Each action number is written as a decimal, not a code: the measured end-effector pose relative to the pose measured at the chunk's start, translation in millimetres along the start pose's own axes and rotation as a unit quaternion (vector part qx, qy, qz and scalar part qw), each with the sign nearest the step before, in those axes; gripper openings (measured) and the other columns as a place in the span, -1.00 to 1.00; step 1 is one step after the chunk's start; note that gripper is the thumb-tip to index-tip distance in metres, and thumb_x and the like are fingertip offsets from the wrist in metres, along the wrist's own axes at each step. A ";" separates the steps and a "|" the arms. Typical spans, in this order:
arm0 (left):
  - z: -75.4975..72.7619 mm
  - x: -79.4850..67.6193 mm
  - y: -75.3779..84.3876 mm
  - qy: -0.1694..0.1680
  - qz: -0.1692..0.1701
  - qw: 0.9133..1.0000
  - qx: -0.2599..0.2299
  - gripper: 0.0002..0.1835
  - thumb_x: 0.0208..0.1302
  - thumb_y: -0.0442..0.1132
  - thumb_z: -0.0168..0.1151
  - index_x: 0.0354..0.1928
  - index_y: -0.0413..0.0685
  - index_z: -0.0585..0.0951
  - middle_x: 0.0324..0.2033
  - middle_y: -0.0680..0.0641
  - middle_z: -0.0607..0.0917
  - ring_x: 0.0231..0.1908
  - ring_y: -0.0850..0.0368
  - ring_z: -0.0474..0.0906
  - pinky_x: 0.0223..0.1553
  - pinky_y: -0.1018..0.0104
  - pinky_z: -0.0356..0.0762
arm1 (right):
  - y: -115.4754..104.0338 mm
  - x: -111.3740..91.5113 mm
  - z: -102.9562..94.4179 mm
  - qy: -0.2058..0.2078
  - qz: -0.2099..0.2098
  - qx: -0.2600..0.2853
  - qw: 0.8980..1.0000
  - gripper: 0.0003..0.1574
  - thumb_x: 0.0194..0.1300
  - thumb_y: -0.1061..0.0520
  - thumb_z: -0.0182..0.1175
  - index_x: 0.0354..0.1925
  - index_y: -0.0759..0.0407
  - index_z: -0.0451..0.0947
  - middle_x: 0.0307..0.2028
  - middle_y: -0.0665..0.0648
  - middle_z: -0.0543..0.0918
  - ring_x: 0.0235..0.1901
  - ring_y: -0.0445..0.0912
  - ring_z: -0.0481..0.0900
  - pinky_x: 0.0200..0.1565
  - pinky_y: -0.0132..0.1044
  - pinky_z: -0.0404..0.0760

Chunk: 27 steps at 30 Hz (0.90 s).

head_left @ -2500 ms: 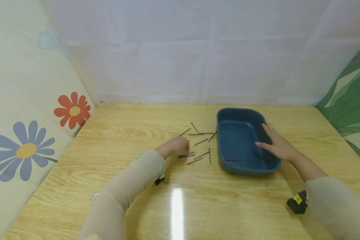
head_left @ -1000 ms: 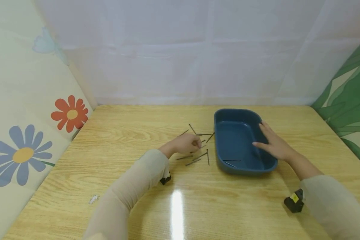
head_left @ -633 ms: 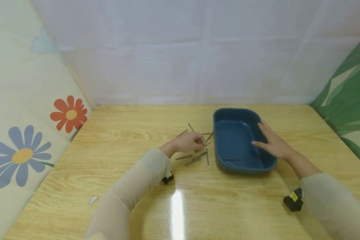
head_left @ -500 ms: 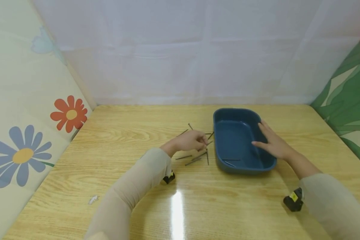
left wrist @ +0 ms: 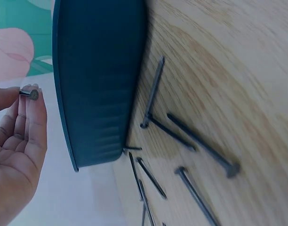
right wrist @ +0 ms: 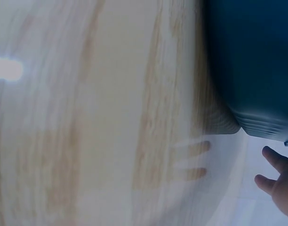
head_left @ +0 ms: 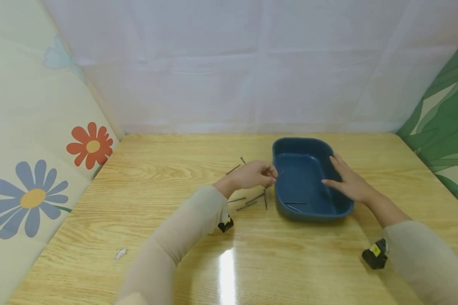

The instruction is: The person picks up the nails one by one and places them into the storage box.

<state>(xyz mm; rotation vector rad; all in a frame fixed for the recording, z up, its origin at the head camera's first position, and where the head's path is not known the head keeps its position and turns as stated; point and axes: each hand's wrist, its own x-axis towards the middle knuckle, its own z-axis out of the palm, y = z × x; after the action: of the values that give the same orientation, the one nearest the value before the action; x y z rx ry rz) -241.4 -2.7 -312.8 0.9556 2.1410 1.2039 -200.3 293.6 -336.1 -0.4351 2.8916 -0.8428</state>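
Observation:
My left hand (head_left: 252, 174) pinches a nail (left wrist: 29, 94) between thumb and fingertips; its flat head faces the left wrist camera. The hand is at the left rim of a deep blue bin (head_left: 316, 218), and the nail's tip points over the inside. My right hand (head_left: 349, 182) rests on the bin's right rim, fingers straight and thumb reaching inside. The right wrist view shows two of its fingers (right wrist: 276, 160) spread outside the wall. Two nails (head_left: 295, 203) lie at the near end of the bin floor.
Several loose nails (head_left: 247, 206) lie on the wooden table (head_left: 290, 262) left of the bin, some hidden under my left hand. A small white scrap (head_left: 120, 253) is at the near left. A white cloth (head_left: 213, 84) hangs behind the table.
My left hand went down among the loose nails, came away with one, and moved right to the bin's left rim. My right hand has stayed on the bin.

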 end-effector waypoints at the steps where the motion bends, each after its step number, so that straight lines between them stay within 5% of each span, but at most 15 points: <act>1: 0.9 1.4 1.1 0.001 0.003 1.000 0.000 -0.82 0.23 -0.36 -0.05 -0.15 -0.26 0.44 -0.30 -0.12 0.56 -0.36 0.20 0.48 -0.24 0.29 0.47 | -0.9 -0.1 -0.1 -0.001 -0.001 0.000 1.000 0.02 0.21 -0.07 0.00 0.26 0.41 -0.39 0.24 0.38 -0.46 0.20 0.26 -0.44 0.07 0.26 -0.25; 17: 13.7 25.5 15.0 0.001 0.038 0.999 0.026 -0.78 0.20 -0.28 0.04 -0.16 -0.26 0.44 -0.37 -0.11 0.56 -0.42 0.21 0.46 -0.35 0.41 0.46 | -4.2 -2.4 -2.5 -0.012 0.008 0.014 1.000 0.02 0.22 -0.06 -0.01 0.26 0.39 -0.43 0.23 0.36 -0.50 0.19 0.26 -0.48 0.03 0.29 -0.24; 27: 19.8 35.5 10.3 -0.010 0.027 0.999 0.044 -0.80 0.21 -0.28 0.03 -0.16 -0.22 0.45 -0.44 -0.04 0.56 -0.40 0.12 0.48 -0.42 0.46 0.43 | -6.9 -0.5 -1.2 -0.010 0.012 0.013 1.000 0.01 0.23 -0.05 -0.01 0.26 0.35 -0.44 0.24 0.35 -0.51 0.19 0.27 -0.46 0.03 0.30 -0.23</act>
<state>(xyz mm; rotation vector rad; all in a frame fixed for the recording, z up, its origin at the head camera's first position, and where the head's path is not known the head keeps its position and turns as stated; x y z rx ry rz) -246.4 38.8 -316.3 1.0638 2.1804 1.1285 -198.4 288.8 -331.4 -0.4019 2.8587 -0.8653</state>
